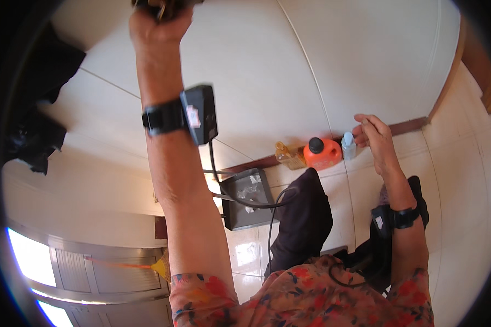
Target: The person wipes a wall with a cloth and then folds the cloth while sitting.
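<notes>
My left hand (162, 26) is raised at the top edge, at the pale wall. Its fingers are mostly cut off or in shadow against a dark object with brownish-gold parts (161, 6); whether they grip it is unclear. Low beside the wall, my right hand (374, 135) has nothing visible in it, its fingers slightly bent. Close to its fingertips stands a small bottle with a light blue cap (348, 146). Left of that bottle are an orange-red jug with a black cap (322, 153) and a clear bottle of yellowish liquid (289, 156).
A dark dustpan (247, 200) holding pale scraps lies on the tiled floor (454, 204). A cable (253, 205) runs from the left wrist device (200, 114). Black items (37, 135) hang at left. A yellow-bristled broom (160, 267) is lower left, a brown wooden edge (485, 69) upper right.
</notes>
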Motion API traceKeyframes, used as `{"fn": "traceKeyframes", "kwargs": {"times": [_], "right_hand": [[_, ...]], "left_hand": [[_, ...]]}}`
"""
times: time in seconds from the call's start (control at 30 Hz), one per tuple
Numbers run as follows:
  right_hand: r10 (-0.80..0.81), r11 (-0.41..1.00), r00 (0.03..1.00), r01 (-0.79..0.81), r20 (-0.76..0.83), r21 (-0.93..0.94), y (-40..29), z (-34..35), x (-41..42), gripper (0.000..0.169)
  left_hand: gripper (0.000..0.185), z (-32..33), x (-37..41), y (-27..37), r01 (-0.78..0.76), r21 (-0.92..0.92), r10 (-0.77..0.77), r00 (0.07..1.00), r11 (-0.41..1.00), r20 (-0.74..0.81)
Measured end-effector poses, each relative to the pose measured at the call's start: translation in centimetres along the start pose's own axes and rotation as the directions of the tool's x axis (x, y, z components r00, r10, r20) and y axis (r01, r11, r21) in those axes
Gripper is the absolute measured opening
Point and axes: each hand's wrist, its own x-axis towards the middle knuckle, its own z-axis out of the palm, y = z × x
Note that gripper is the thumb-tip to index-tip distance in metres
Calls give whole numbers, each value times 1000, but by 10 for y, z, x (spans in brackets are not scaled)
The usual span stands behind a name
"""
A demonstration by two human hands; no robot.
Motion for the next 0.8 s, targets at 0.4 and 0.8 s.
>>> {"fn": "traceKeyframes", "kwargs": {"times": [0.4,0.8], "right_hand": [[-16,999,993,22,120,-49,-8,-8,-15,26],[5,988,980,26,199,-154,1,8,-8,23]], "left_hand": [[18,-71,-107,48,62,822,762,343,565,-550],[47,-1,-25,-74,-126,616,410,641,-778,649]]}}
